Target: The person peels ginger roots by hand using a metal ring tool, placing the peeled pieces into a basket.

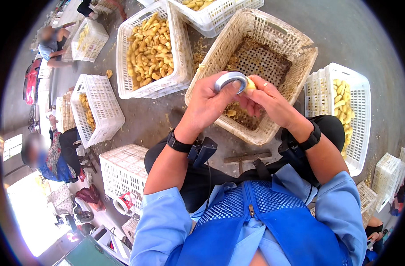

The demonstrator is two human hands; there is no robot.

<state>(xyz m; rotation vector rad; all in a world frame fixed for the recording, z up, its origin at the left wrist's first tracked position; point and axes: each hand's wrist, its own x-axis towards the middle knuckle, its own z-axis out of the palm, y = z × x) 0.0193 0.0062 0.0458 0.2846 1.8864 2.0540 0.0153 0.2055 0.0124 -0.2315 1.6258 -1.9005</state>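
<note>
My left hand (207,104) grips a curved metal loop tool (230,80), its band arching over my fingers. My right hand (269,99) holds a small pale yellow piece of produce (250,84) pressed against that tool. Both hands hover over the near rim of a beige plastic basket (291,42), which holds brown scraps and a few yellow pieces at its bottom. Each wrist wears a black band with a small black device strapped beside it.
A white crate (178,66) full of yellow pieces stands at upper left, another white crate (360,102) with some pieces at right. Several more white crates lie around on the concrete floor. Other people sit at far left. An upturned white crate (122,170) is near my left knee.
</note>
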